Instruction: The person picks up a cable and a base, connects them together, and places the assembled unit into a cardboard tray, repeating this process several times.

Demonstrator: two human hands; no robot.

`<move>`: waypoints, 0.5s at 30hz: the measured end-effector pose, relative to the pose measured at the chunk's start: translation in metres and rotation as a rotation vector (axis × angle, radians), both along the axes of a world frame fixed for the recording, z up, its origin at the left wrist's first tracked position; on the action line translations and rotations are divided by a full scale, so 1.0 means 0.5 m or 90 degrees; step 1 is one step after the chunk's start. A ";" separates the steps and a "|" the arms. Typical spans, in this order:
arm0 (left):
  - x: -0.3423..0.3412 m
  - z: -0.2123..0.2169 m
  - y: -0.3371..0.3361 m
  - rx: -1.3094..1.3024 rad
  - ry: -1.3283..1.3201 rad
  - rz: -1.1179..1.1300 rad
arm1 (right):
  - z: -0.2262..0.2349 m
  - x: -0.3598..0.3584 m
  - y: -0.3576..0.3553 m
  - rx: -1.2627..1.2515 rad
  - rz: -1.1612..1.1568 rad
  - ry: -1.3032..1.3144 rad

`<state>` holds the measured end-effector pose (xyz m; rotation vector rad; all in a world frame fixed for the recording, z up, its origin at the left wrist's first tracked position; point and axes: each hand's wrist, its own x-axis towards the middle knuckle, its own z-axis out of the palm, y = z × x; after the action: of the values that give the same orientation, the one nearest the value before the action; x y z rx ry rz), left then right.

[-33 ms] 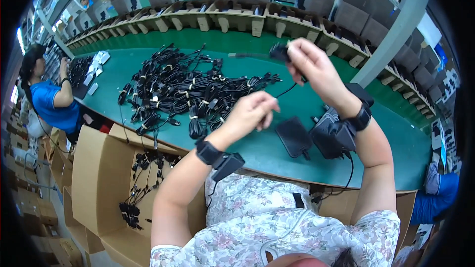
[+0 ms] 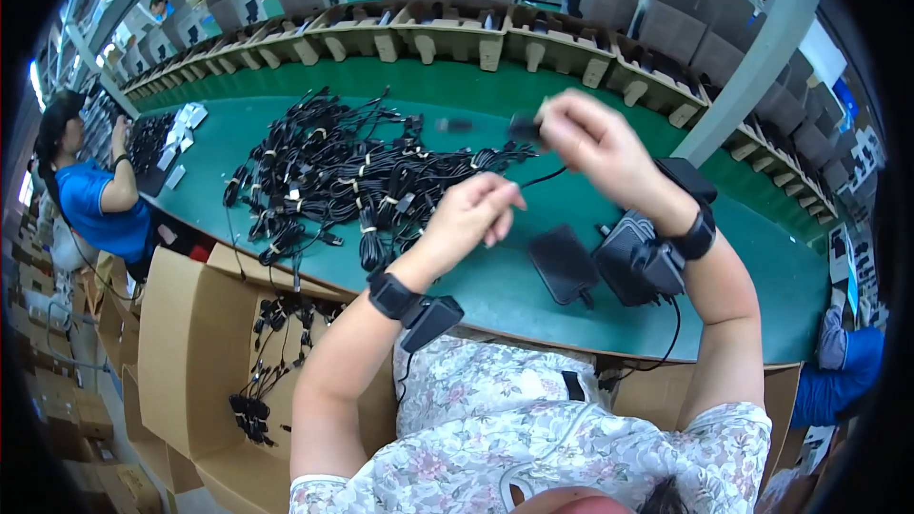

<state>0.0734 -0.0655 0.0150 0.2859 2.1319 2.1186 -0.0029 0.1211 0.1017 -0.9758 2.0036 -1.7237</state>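
My right hand is raised over the green table, its fingers closed around a black cable. A dark end of it, smeared by motion, sticks out to the left of those fingers. Lower and to the left, my left hand pinches the same cable between thumb and fingers, so a short length spans both hands. Beyond my left hand spreads a large pile of black cables, many tied in bundles with pale bands. A blurred connector hangs left of my right hand.
Flat black device and a stack of black devices lie by my right forearm. A cardboard box with cable bundles stands front left. Cardboard trays line the far side; a metal post rises right. A co-worker sits left.
My right hand has moved slightly down and left with the cable. My left hand has shifted a little left. The dark end in front of my right hand has swung lower.
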 end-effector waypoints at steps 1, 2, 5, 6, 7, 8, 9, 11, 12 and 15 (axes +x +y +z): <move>-0.005 -0.007 0.005 0.003 0.002 -0.010 | -0.019 0.009 0.003 0.055 0.046 0.289; -0.010 -0.012 0.011 0.066 0.000 0.011 | -0.032 0.019 0.007 0.113 0.094 0.577; -0.023 -0.017 0.027 0.195 0.001 0.042 | -0.036 0.055 0.021 0.223 0.017 0.661; -0.020 -0.012 0.028 0.164 0.033 0.045 | -0.035 0.051 0.024 0.272 -0.014 0.701; -0.017 -0.004 0.026 0.133 0.065 0.049 | -0.031 0.035 0.029 0.276 -0.015 0.704; -0.019 0.002 0.019 0.102 0.096 0.055 | -0.025 0.011 0.036 0.294 -0.043 0.736; -0.020 0.006 -0.006 -0.090 0.211 0.121 | -0.020 -0.016 0.046 0.310 -0.072 0.766; -0.027 0.010 -0.074 -0.429 0.419 0.249 | -0.012 -0.087 0.070 0.365 -0.167 0.751; -0.032 0.008 -0.109 -0.576 0.514 0.315 | -0.009 -0.138 0.084 0.399 -0.231 0.707; -0.046 -0.027 -0.177 -0.648 0.471 0.382 | 0.024 -0.309 0.144 0.445 -0.402 0.715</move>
<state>0.0503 -0.1541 0.0015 0.3596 3.7432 0.7823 -0.1573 0.1930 0.1138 -1.2243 3.5358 -0.3786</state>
